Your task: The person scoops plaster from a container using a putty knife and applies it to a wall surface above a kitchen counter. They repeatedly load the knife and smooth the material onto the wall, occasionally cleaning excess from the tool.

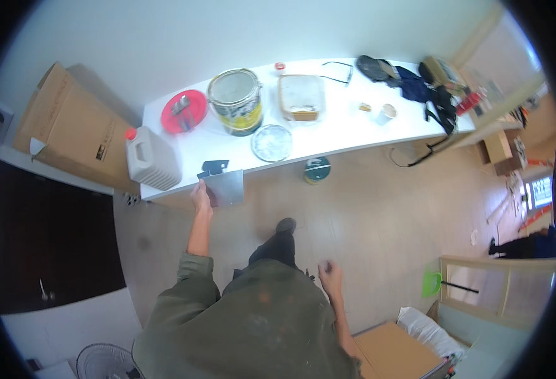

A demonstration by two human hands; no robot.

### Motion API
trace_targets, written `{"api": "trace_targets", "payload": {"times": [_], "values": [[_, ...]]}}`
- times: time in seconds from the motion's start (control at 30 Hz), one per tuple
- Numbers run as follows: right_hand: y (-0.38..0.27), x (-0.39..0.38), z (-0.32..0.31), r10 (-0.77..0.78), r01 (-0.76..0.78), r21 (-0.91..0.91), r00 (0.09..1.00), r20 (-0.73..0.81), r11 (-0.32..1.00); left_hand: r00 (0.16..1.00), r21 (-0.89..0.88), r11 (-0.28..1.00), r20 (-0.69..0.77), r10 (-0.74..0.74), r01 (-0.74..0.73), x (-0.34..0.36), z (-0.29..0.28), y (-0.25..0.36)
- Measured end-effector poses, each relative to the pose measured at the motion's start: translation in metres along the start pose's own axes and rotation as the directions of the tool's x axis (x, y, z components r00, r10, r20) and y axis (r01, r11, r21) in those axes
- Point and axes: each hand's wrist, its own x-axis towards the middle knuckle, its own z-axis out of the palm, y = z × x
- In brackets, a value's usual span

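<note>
My left hand (201, 198) is closed on the left edge of a flat, rectangular silver metal plate (228, 187) at the table's front edge. Right behind the plate, a small dark flat piece (215, 167) lies on the white table (192, 151). Down by my right side, my right hand (330, 275) hangs over the floor with its fingers curled in; whether they hold anything is hidden. Closest to the plate on the table are a round whitish lid (271, 143), a large open metal paint bucket (236, 104) and a pale jug (152, 159) with a red cap.
On the table are a red plate (184, 112) with utensils, a clear plastic tub (301, 98), glasses (337, 71), a cup (386, 114) and dark bags. A green can (316, 170) stands on the floor below. A big carton (79, 132) leans left; another box (397, 352) is behind right.
</note>
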Motion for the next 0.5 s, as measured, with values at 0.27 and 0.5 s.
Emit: {"api": "trace_targets", "payload": {"times": [0.27,0.5], "values": [[-0.209,0.174,0.197,-0.324,0.175,0.331,0.820,0.472,0.927,0.993,-0.151,0.984,-0.084,0.078,-0.090,-0.027,-0.066,0.051],[-0.258,0.198,0.297,0.097,-0.490,0.510,0.782,0.616,0.707,0.992,-0.199,0.980,-0.126,-0.012,-0.013,-0.067,-0.084,0.082]]}}
